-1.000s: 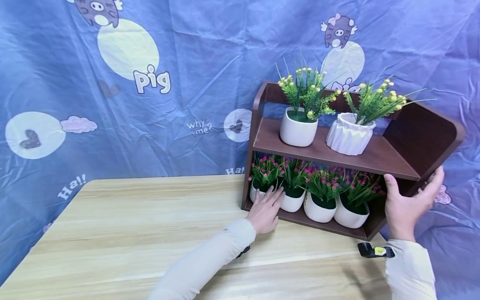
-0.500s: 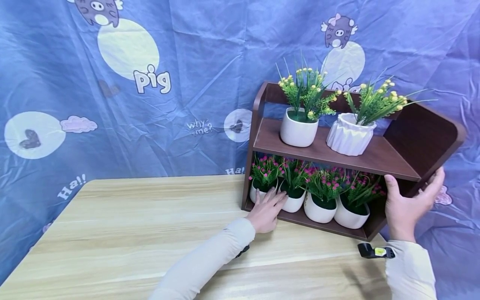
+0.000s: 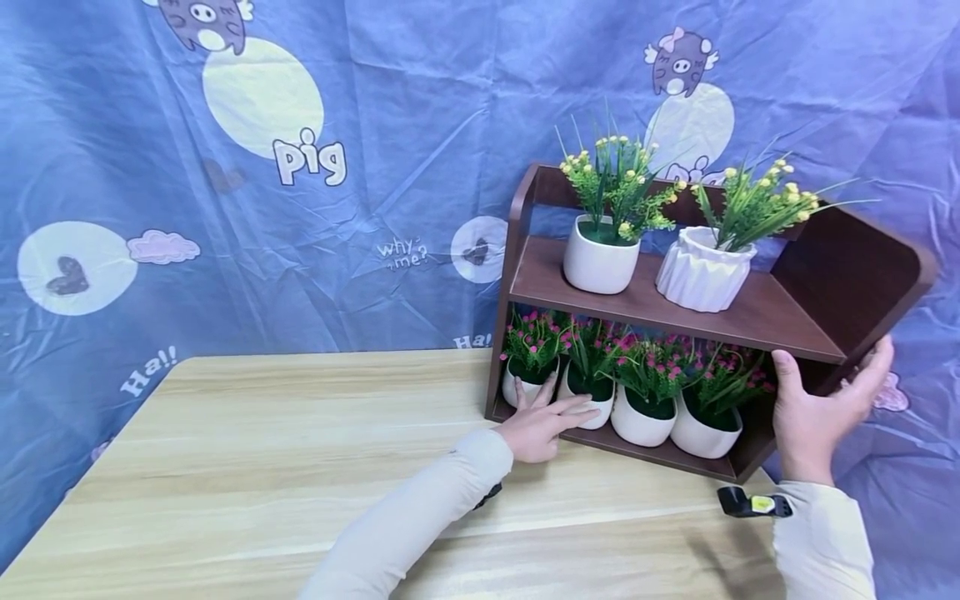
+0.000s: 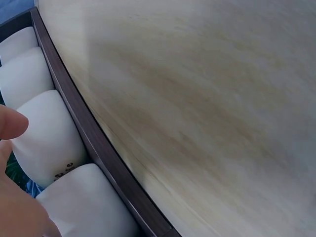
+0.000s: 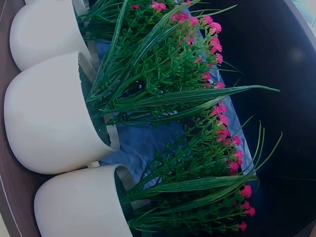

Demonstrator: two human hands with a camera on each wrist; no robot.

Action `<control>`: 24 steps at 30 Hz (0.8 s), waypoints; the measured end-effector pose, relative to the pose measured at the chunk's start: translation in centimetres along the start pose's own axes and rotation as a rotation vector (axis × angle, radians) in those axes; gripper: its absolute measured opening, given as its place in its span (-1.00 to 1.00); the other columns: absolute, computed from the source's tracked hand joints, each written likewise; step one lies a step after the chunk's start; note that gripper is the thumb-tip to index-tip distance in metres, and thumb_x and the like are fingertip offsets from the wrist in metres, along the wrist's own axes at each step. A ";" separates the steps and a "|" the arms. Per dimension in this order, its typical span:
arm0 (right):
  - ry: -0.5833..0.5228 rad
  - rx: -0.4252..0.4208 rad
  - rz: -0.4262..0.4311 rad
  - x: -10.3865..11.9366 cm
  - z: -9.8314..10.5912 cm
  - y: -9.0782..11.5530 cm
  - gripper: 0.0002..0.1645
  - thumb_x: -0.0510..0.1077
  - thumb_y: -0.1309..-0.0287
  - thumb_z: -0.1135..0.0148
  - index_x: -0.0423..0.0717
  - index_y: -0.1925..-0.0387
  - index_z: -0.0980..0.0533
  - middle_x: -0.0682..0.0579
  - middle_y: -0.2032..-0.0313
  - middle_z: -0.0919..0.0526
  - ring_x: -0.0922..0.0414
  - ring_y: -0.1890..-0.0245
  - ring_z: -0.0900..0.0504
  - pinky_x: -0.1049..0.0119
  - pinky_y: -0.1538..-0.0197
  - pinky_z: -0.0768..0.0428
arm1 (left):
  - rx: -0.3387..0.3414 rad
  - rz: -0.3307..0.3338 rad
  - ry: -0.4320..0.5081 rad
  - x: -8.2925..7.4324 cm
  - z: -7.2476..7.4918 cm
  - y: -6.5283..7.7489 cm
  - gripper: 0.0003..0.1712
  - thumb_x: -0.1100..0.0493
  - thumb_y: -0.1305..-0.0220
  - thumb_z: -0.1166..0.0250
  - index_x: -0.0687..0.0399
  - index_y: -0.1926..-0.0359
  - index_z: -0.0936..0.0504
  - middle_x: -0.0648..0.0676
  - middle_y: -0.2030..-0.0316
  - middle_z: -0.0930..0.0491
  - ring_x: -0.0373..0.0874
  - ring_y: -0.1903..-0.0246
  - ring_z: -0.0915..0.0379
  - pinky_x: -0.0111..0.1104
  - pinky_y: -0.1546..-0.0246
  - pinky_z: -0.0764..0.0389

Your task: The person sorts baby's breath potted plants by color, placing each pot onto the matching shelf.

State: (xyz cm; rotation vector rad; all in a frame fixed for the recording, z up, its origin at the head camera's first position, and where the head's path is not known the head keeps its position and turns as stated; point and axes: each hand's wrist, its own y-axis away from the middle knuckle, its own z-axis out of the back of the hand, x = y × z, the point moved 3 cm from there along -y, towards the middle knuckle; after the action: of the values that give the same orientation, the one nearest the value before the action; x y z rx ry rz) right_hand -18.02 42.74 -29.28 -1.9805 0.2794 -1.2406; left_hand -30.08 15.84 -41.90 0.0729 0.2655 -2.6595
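A dark brown two-tier shelf (image 3: 656, 321) stands at an angle on the table. My left hand (image 3: 531, 432) reaches in front of the lower tier with fingers spread and extended. Its fingers overlap the leftmost white pot (image 3: 513, 390) and the second pot (image 3: 597, 414), both with pink flowers. My right hand (image 3: 813, 421) grips the shelf's right side panel, thumb at the inner side and fingers outside. Two more pink-flowered pots, the third (image 3: 642, 425) and the rightmost (image 3: 703, 436), sit between the hands. In the left wrist view, fingers (image 4: 12, 123) are close to a pot (image 4: 47, 136).
On the upper tier are a smooth white pot (image 3: 600, 262) and a ridged white pot (image 3: 705, 275), both with yellow flowers. The wooden table (image 3: 262, 467) extends to the left. A blue printed cloth (image 3: 405, 125) hangs behind.
My left hand has spread its fingers and turned toward the right, now reaching across the second pot's front. My right hand keeps its grip on the side panel. The head view shifts slightly.
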 end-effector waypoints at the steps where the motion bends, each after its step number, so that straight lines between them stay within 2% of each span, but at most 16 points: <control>1: 0.010 0.002 0.005 0.0 0.1 0.0 0.05 -0.23 0.17 -0.50 -0.13 -0.38 -0.17 0.03 -0.28 -0.38 0.17 -0.27 -0.31 0.48 -0.30 -0.21 | 0.006 -0.003 -0.001 -0.1 0.0 0.0 -0.09 0.27 -0.19 -0.19 -0.39 -0.48 -0.04 -0.15 -0.50 0.09 0.27 -0.44 0.49 0.53 -0.11 0.30; 4: 0.032 0.005 0.010 0.1 0.1 0.0 0.03 -0.23 0.15 -0.48 -0.10 -0.38 -0.18 0.05 -0.27 -0.39 0.18 -0.26 -0.32 0.48 -0.29 -0.21 | 0.009 0.004 -0.007 -0.2 -0.1 0.0 -0.09 0.26 -0.20 -0.18 -0.42 -0.47 -0.04 -0.16 -0.50 0.10 0.26 -0.45 0.51 0.54 -0.10 0.33; 10: 0.044 0.004 0.008 0.1 0.1 0.1 0.03 -0.23 0.15 -0.48 -0.08 -0.38 -0.18 0.05 -0.27 -0.39 0.18 -0.26 -0.32 0.48 -0.29 -0.21 | -0.040 0.050 -0.029 -0.4 0.0 0.3 -0.16 0.16 -0.30 -0.11 -0.43 -0.49 0.03 -0.12 -0.50 0.09 0.24 -0.46 0.37 0.49 -0.16 0.18; 16: 0.034 0.014 0.002 0.3 0.1 0.2 0.04 -0.24 0.14 -0.47 -0.12 -0.39 -0.16 0.04 -0.29 -0.36 0.18 -0.28 -0.30 0.48 -0.31 -0.20 | -0.099 0.091 0.014 -0.3 0.5 1.1 -0.23 0.11 -0.36 -0.09 -0.31 -0.50 0.00 -0.03 -0.49 0.04 0.20 -0.46 0.29 0.39 -0.24 0.06; 24: 0.048 0.046 -0.010 0.7 0.2 0.0 0.05 -0.28 0.10 -0.43 -0.16 -0.41 -0.11 0.04 -0.34 -0.32 0.20 -0.32 -0.26 0.49 -0.35 -0.16 | -0.075 0.111 0.115 0.7 0.9 2.8 -0.22 0.08 -0.38 -0.10 -0.17 -0.51 0.04 0.04 -0.48 0.01 0.14 -0.47 0.25 0.25 -0.34 0.09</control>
State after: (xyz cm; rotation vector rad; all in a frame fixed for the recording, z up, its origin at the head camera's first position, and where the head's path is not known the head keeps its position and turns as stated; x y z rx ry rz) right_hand -17.46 42.46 -28.90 -1.9167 0.2626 -1.2912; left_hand -29.42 12.87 -41.54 0.2116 0.3868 -2.5357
